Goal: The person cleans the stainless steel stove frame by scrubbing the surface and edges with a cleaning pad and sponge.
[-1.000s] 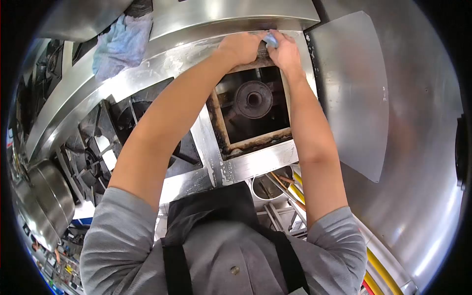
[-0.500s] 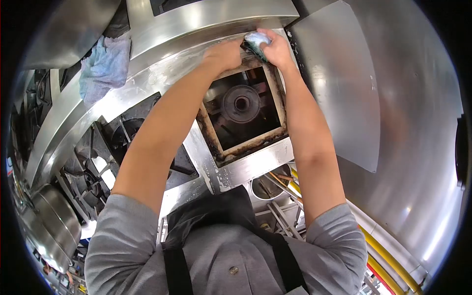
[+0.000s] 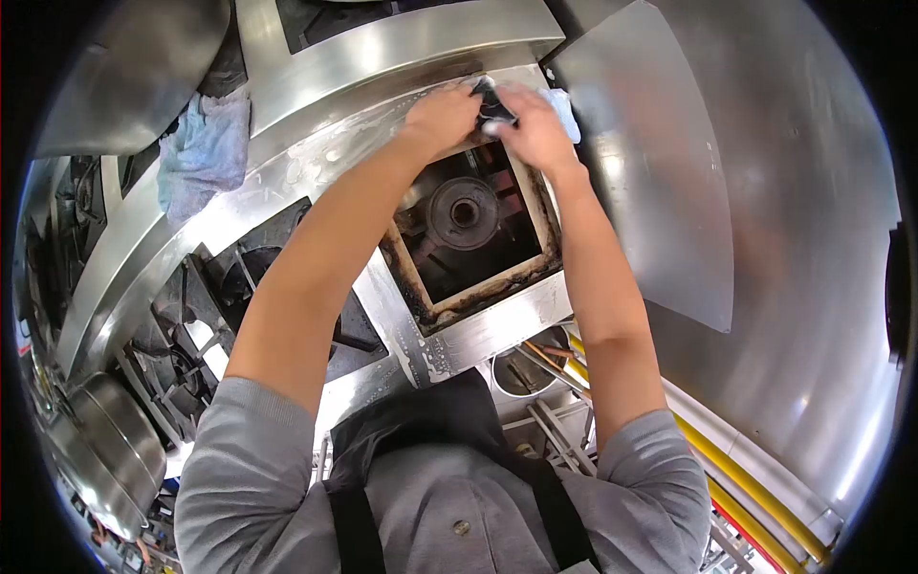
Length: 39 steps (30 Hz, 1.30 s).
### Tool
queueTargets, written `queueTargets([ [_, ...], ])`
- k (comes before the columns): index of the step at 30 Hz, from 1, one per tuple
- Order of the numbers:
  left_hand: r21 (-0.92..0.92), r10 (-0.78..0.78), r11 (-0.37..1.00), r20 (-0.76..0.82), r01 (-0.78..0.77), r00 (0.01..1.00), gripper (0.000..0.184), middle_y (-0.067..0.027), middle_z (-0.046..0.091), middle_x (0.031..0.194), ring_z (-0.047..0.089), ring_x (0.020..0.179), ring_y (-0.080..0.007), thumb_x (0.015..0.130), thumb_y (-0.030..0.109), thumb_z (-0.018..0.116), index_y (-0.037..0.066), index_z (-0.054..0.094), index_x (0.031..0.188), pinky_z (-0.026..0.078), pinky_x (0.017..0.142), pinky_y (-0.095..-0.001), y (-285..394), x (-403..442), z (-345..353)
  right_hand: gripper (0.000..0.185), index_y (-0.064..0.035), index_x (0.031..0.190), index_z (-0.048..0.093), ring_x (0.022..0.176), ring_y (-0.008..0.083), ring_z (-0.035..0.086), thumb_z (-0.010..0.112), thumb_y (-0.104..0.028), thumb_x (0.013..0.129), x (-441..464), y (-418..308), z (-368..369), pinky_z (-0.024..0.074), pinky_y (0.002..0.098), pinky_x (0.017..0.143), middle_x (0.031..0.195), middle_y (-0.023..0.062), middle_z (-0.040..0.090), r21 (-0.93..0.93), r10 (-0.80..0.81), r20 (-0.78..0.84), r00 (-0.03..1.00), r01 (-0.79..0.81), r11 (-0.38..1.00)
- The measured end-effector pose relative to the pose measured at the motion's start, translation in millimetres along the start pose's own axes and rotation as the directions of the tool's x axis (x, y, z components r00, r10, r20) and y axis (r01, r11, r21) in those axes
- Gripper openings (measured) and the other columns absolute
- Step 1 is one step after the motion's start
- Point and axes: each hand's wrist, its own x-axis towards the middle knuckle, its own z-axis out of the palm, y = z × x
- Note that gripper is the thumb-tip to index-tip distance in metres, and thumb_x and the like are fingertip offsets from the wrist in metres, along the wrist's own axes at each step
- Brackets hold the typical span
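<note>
Both hands are at the top edge of a square burner opening (image 3: 550, 244) with a grimy rim. My left hand (image 3: 445, 117) is closed on one side of a black scouring pad (image 3: 492, 107). On the pad's other side is my right hand (image 3: 533, 124), its fingers bent round it and slightly blurred. A light blue cloth (image 3: 562, 113) shows beyond my right hand, beside the steel wall. Below the hands, a round burner (image 3: 464, 213) sits inside the opening.
A bluish cloth (image 3: 205, 153) hangs over the steel ledge at upper left. Cooking grates (image 3: 196, 316) lie left of my left arm. A large pot (image 3: 110, 450) stands at lower left. Yellow pipes (image 3: 746, 474) run at lower right, below a steel wall (image 3: 784, 239).
The light blue cloth, earlier in my right hand, now shows to the right of it. The black pad has come into view between my hands. The whole view has shifted.
</note>
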Motion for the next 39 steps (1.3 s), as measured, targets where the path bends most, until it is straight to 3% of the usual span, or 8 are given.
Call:
queueTargets([
  [5,-0.127,-0.120,0.980,0.224,0.151,0.967,0.024,-0.0190,0.067,0.115,0.065,0.107,-0.0367,0.096,0.022,0.060,0.004,0.069,0.108,0.052,0.095,-0.0465,-6.4,5.6,-23.2,0.041,-0.0073,0.129,0.064,0.120,0.0367,0.060,0.064,-0.010,0.088,6.6,1.9,29.0,0.0480,0.0437,0.104,0.130,0.0198,0.064,0.076,-0.169,0.114,0.979,0.161,0.984],
  [10,-0.312,-0.109,0.946,-0.048,0.089,0.993,0.028,-0.0205,0.066,0.121,0.063,0.110,-0.0410,0.095,0.009,0.053,0.005,0.064,0.121,0.051,0.097,-0.0474,-20.4,-2.2,-17.9,0.027,-0.0139,0.115,0.073,0.101,0.0381,0.068,0.054,-0.017,0.095,36.1,-6.4,14.1,0.0522,0.0428,0.090,0.103,0.0213,0.072,0.197,0.255,0.210,0.944,-0.296,0.935],
  [13,-0.289,-0.121,0.951,-0.035,0.106,0.992,0.031,-0.0202,0.066,0.121,0.063,0.109,-0.0409,0.093,0.009,0.056,0.005,0.063,0.123,0.050,0.098,-0.0476,-16.4,-2.8,-21.8,0.028,-0.0147,0.117,0.072,0.099,0.0383,0.069,0.055,-0.021,0.096,44.1,-2.3,21.4,0.0524,0.0433,0.089,0.103,0.0216,0.071,0.187,0.261,0.218,0.940,-0.303,0.935],
  [18,0.011,-0.059,0.998,0.002,0.059,0.998,0.018,-0.0103,0.068,0.106,0.064,0.105,-0.0314,0.093,0.018,0.060,0.007,0.068,0.105,0.054,0.093,-0.0437,-20.0,-2.8,-7.0,0.051,-0.0048,0.134,0.060,0.129,0.0361,0.054,0.070,-0.017,0.086,25.9,-11.1,11.3,0.0429,0.0400,0.111,0.137,0.0179,0.060,0.155,-0.091,0.344,0.935,0.039,0.987],
  [23,-0.051,-0.035,0.998,-0.016,0.034,0.999,0.016,-0.0101,0.069,0.098,0.064,0.101,-0.0316,0.095,0.018,0.058,0.007,0.069,0.095,0.054,0.090,-0.0438,-27.4,-5.7,-11.5,0.050,-0.0054,0.134,0.060,0.134,0.0324,0.052,0.069,-0.011,0.085,12.4,1.1,29.1,0.0409,0.0406,0.114,0.141,0.0170,0.058,0.175,-0.214,0.182,0.960,0.182,0.968],
  [26,-0.005,-0.044,0.999,0.102,0.045,0.994,0.018,-0.0107,0.069,0.108,0.063,0.108,-0.0314,0.094,0.016,0.058,0.004,0.068,0.104,0.053,0.094,-0.0420,-28.8,-11.4,-10.0,0.047,-0.0031,0.134,0.060,0.133,0.0287,0.053,0.063,-0.014,0.087,8.8,-3.4,41.6,0.0387,0.0399,0.116,0.140,0.0150,0.059,0.039,-0.263,0.139,0.955,0.260,0.965],
  [32,-0.034,0.091,0.995,-0.050,-0.093,0.995,0.052,-0.0211,0.055,0.142,0.052,0.131,-0.0350,0.088,0.011,0.059,-0.002,0.051,0.138,0.044,0.109,-0.0412,-14.7,-37.0,-0.8,0.052,0.0103,0.134,0.054,0.136,0.0351,0.050,0.052,-0.014,0.088,-6.5,-38.5,72.5,0.0347,0.0418,0.118,0.139,0.0245,0.057,-0.160,-0.072,-0.006,0.997,0.070,0.985],
  [39,-0.076,-0.005,0.997,0.271,0.027,0.963,0.064,-0.0263,0.047,0.148,0.044,0.140,-0.0364,0.085,0.010,0.062,-0.003,0.044,0.145,0.036,0.117,-0.0431,-15.2,-63.9,-48.0,0.057,0.0096,0.138,0.051,0.134,0.0366,0.051,0.051,-0.020,0.089,-26.7,-98.7,90.2,0.0335,0.0447,0.117,0.138,0.0256,0.057,-0.203,0.034,-0.020,0.999,-0.038,0.978],
])
